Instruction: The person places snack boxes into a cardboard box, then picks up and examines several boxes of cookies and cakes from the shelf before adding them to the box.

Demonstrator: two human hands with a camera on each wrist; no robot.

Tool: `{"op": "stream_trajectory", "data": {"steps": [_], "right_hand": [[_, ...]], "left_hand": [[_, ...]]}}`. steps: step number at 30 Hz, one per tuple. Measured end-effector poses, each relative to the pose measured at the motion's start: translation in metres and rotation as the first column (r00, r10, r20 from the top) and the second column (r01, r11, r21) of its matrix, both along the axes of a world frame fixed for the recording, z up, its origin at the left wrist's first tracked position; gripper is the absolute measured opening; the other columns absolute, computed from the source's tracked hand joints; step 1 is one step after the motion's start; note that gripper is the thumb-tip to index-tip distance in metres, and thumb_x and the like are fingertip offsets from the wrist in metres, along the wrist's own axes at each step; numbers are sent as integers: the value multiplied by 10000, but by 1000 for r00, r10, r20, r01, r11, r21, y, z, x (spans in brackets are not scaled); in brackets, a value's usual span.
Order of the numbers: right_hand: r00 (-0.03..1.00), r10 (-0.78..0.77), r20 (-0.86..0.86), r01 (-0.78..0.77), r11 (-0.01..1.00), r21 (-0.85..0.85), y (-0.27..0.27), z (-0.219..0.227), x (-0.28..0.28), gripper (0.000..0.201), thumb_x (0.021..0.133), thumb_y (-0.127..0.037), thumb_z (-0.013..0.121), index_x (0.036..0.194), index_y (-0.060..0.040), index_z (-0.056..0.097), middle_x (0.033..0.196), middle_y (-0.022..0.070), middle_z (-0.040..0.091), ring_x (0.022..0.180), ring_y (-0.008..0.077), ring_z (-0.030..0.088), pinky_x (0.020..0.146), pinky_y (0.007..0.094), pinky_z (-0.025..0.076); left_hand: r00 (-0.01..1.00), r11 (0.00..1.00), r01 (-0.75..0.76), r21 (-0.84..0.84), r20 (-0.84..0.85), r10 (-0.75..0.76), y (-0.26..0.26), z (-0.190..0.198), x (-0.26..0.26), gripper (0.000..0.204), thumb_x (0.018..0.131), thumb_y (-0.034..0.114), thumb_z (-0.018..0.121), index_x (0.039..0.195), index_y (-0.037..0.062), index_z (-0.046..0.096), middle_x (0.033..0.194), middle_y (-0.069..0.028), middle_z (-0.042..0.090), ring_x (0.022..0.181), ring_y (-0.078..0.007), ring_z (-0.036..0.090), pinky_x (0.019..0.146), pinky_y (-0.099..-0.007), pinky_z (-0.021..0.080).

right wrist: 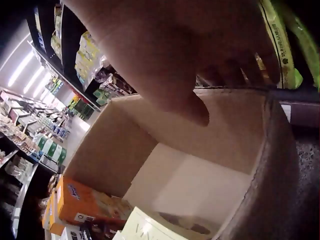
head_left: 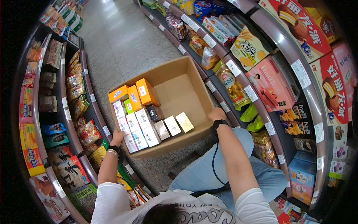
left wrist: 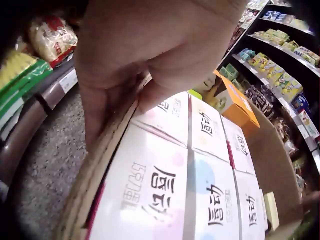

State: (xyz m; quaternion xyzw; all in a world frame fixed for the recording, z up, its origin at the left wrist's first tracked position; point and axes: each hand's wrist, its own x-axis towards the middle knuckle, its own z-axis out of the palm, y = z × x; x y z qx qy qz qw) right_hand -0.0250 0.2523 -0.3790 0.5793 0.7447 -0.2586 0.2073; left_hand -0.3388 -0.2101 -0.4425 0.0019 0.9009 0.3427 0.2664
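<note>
An uncovered cardboard box (head_left: 179, 142) sits on the aisle floor, white printed cartons (head_left: 143, 118) packed in its left part. Orange boxes (head_left: 146, 92) and a small dark box (head_left: 153, 112) stand behind them, and a pale yellow box (head_left: 185, 122) is at the row's right end. The left hand (head_left: 118, 138) grips the box's left wall; in the left wrist view that hand (left wrist: 155, 55) has its thumb inside the rim and fingers outside. At the right wall, the right hand (head_left: 217, 115) holds the rim, its thumb inside in the right wrist view (right wrist: 170, 65).
Snack shelves (head_left: 80, 112) run along the left, close to the left arm. On the right, shelves (head_left: 257, 93) with bagged bread and boxed snacks stand near the box's right wall. Grey floor (head_left: 112, 41) stretches ahead between them. The person's bent legs (head_left: 209, 164) are just below the box.
</note>
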Motion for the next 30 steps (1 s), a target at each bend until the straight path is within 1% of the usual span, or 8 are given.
{"op": "stream_trajectory", "data": {"steps": [4, 7, 11, 16, 22, 25, 26, 30], "right_hand": [[991, 113, 66, -107, 990, -94, -3, -32, 19, 347, 822, -261, 569, 1084, -51, 658, 1167, 175, 611, 1065, 333, 596, 882, 444, 485], [973, 205, 109, -184, 967, -176, -11, -28, 23, 344, 824, -253, 567, 1100, -69, 657, 1197, 168, 596, 1075, 361, 582, 894, 447, 479], [827, 517, 222, -380, 805, -456, -18, -90, 32, 401, 704, -250, 647, 1031, -20, 677, 1130, 187, 627, 1046, 325, 607, 878, 410, 484], [851, 506, 143, -336, 732, -593, -33, 4, 10, 395, 706, -277, 666, 1005, -20, 684, 1100, 196, 636, 1010, 317, 621, 854, 408, 493], [990, 86, -116, -95, 993, -75, -19, -25, 3, 409, 700, -260, 672, 1001, 16, 669, 1018, 254, 642, 976, 363, 627, 832, 460, 505], [987, 89, -131, -95, 994, -44, -23, -13, -3, 382, 696, -241, 665, 972, 24, 673, 1008, 255, 643, 956, 373, 631, 807, 458, 515], [989, 89, -122, -96, 994, -58, -23, -25, -2, 373, 700, -240, 659, 964, 22, 675, 1015, 248, 644, 944, 371, 637, 794, 450, 519], [984, 172, -47, -177, 974, -142, -32, -50, 8, 330, 738, -235, 640, 947, 16, 684, 963, 195, 678, 866, 329, 672, 717, 420, 539]], "left_hand": [[978, 916, -208, 343, 66, 197, 37, 20, -11, 387, 745, 83, 587, 1090, -74, 511, 1018, -218, 603, 898, -303, 609, 779, -366, 478], [958, 996, -74, 49, -272, 85, 46, 37, 6, 417, 739, 92, 602, 1111, -64, 496, 1083, -251, 573, 978, -353, 581, 831, -388, 462], [891, 829, -411, -380, -361, 276, 59, 52, 69, 877, 671, 286, 742, 1350, -71, 318, 1379, -291, 315, 1256, -427, 359, 1047, -499, 286], [851, 726, -515, -455, -169, 498, 47, 22, 149, 1279, 641, 402, 779, 1418, -26, -143, 1479, -319, -36, 1379, -434, 100, 1117, -502, 149], [858, 788, -510, 345, 270, 438, 14, -64, 195, 727, 843, 150, 606, 1393, 75, 137, 1332, -201, 374, 1133, -371, 488, 864, -489, 492], [719, 684, -687, 243, 364, 593, 29, -70, 205, 459, 870, 64, 532, 1275, 67, 315, 1225, -150, 455, 998, -318, 561, 707, -453, 553], [647, 603, -759, 246, 397, 651, 72, 9, 209, 366, 865, 47, 509, 1208, 36, 381, 1124, -177, 519, 901, -311, 606, 602, -435, 569], [802, 739, -595, 315, 298, 519, 33, -36, 190, 296, 850, 11, 475, 1142, 11, 428, 971, -179, 570, 726, -309, 633, 450, -387, 543]]}}
